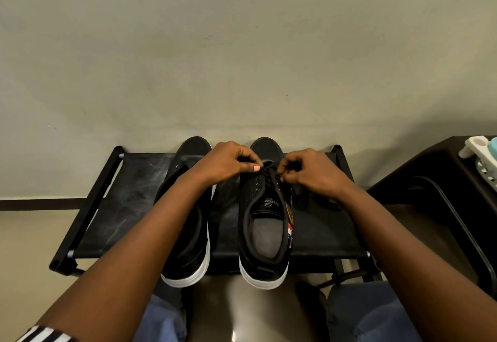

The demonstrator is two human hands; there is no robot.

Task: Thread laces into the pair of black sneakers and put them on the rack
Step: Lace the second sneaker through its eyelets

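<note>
Sneakers: both black sneakers sit on the rack at frame center, left sneaker beside right sneaker.
Left hand: pinching the lace near the front eyelets.
Right hand: fingers curled, pinching the same lace.
Hands: close together over the right one.

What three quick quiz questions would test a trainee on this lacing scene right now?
1. True or false: both sneakers sit on the rack.
2. Which sneaker are the hands working on? A) left sneaker B) right sneaker
3. Fill in: the left hand and right hand both pinch the black ____ near the toe end.

Key: 1 true. 2 B. 3 lace.
</note>
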